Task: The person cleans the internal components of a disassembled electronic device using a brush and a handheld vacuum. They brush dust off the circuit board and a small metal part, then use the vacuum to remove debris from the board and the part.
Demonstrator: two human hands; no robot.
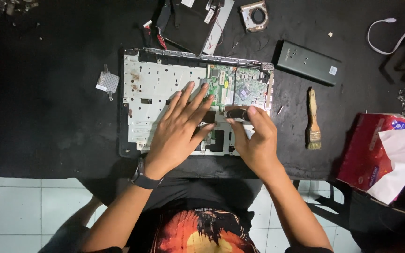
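The opened laptop base (165,100) lies mid-desk (48,117), its green board (233,86) bared at the upper right. The left hand (181,126) rests flat on the metal plate, fingers spread, its grip open and holding nothing. The right hand (256,138) pinches a small black part (236,113) between thumb and forefinger at the board's lower edge. A brush (312,122) lies right of the base, a dark slim box (308,62) above it, a red tissue pack (383,152) at far right
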